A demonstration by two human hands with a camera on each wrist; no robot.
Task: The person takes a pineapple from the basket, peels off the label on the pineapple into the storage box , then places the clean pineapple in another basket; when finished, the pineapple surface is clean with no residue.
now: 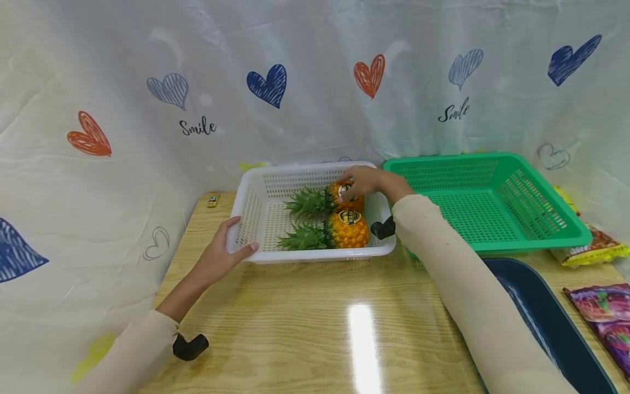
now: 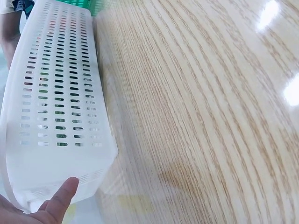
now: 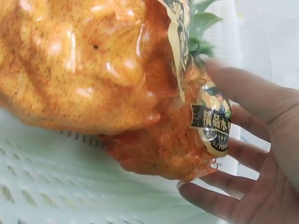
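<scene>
The left grip point(image 1: 223, 249) was clamped on the near left corner of the white basket point(image 1: 268, 221), its thumb at the front rim. The right grip point(image 1: 365, 183) was in the basket's right end, thumb and fingers around the far pineapple point(image 3: 159, 154); whether they squeezed it, I could not tell. Just nearer the person than that grip lay the near pineapple point(image 1: 348, 235), also inside. Right of the right grip, the green basket point(image 1: 472, 213) stood on the worktop point(image 1: 275, 328).
</scene>
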